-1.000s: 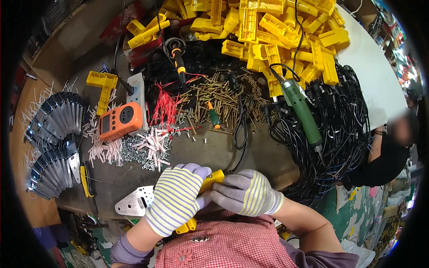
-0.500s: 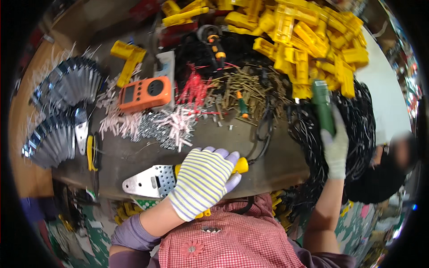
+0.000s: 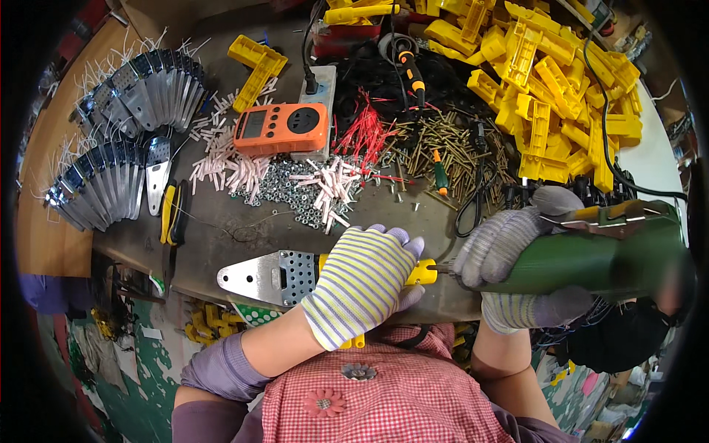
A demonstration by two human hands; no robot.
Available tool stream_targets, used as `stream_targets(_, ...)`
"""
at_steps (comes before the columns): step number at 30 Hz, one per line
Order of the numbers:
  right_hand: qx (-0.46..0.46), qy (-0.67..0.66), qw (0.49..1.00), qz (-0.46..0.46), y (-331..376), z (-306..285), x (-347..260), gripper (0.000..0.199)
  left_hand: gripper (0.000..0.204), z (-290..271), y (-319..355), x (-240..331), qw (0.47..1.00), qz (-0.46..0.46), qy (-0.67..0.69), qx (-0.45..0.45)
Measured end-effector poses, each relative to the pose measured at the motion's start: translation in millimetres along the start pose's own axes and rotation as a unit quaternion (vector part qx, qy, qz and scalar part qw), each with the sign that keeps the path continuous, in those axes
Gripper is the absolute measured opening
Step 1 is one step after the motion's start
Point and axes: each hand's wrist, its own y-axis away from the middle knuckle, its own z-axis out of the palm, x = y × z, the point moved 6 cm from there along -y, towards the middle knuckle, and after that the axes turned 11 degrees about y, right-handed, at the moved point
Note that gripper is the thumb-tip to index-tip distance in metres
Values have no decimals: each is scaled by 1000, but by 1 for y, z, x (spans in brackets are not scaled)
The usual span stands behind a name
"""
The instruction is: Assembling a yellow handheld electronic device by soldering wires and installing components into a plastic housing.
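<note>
My left hand (image 3: 365, 284), in a striped glove, is wrapped around a yellow plastic handle (image 3: 423, 272). A pointed metal plate with a perforated section (image 3: 255, 279) sticks out of the handle to the left. My right hand (image 3: 502, 247), gloved in grey and stripes, grips a green power screwdriver (image 3: 583, 258) lying level. Its thin tip points left at the handle's right end; whether it touches inside cannot be made out. The middle of the handle is hidden beneath my left hand.
Metal plates with wires (image 3: 166, 88) fan out at left beside yellow-handled pliers (image 3: 170, 214). An orange meter (image 3: 281, 128), pale tubes (image 3: 325, 193), nuts (image 3: 284, 198), screws (image 3: 458, 151) and yellow housings (image 3: 546, 81) cover the back. A black cord (image 3: 605, 125) hangs at right.
My right hand has brought the green power screwdriver from the back right down to the handle's right end, turning it level. My left hand keeps its hold. The whole view has shifted somewhat.
</note>
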Motion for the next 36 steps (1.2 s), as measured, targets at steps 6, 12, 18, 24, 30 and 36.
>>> stream_targets(6,68,28,996,53,12,-8,25,111,36,3,-3,-2,998,-5,7,-55)
stream_targets(12,-59,5,997,43,-2,13,28,97,32,6,-5,-4,998,-19,7,-66)
stream_targets(18,-205,-22,978,27,-16,37,25,81,32,6,-7,-2,997,-36,2,-74)
stream_targets(24,-267,-27,961,59,-9,41,28,64,33,7,-9,-5,994,-78,-3,-79)
stream_targets(30,-221,65,973,7,1,46,20,57,34,8,-10,-4,996,-64,-21,-65)
stream_targets(36,-119,64,989,53,13,28,7,68,51,10,-8,-4,997,-44,-12,-62)
